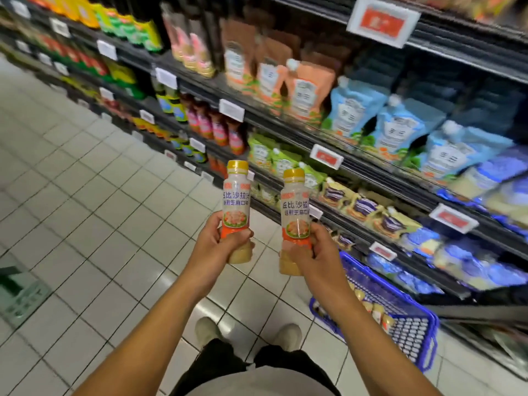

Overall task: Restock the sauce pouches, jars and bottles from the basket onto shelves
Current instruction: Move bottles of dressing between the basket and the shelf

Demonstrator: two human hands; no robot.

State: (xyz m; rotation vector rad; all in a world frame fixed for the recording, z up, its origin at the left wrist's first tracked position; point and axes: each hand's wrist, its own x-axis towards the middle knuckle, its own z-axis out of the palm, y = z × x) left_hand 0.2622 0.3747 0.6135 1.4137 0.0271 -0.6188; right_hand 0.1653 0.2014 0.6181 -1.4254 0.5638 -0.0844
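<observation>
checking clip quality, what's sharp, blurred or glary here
Head view: the left bottle and right bottle, gripped by the left hand and right hand, are sharpest; the pouches at right smear with blur; shelves bow from the wide lens; glare on the floor.

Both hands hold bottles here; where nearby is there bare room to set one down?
The dark gap behind and right of the blue pouches looks bare, though blurred. The floor tiles left of the basket are free. The orange pouches and the lower shelves are packed to the front edge.
</observation>
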